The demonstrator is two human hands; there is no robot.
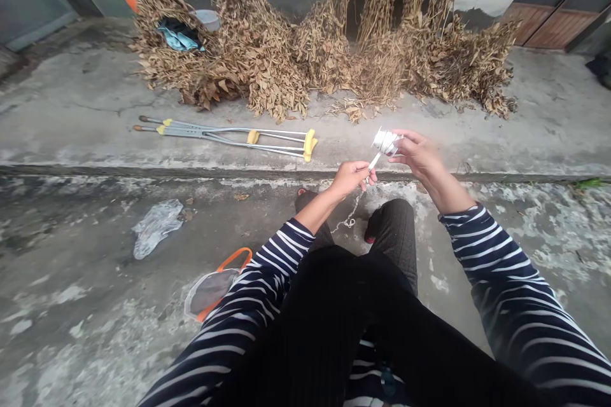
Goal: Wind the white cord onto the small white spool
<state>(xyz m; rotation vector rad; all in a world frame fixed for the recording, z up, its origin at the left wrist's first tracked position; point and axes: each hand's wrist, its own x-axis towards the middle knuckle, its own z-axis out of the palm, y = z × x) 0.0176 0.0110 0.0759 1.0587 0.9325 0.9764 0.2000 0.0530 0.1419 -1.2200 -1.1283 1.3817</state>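
My right hand [419,156] holds a small white spool of cord [384,140] up in front of me. A white strand runs from the spool down to my left hand [352,177], which pinches it between the fingers. Below my left hand the loose end of the cord [350,216] dangles towards my legs in dark trousers. Both arms wear dark sleeves with white stripes.
A pair of metal crutches [229,133] with yellow pads lies on the raised concrete step. Piles of dry brown plants [310,44] lean on the wall behind. A clear plastic bag [155,226] and an orange-handled bag [214,286] lie at my left.
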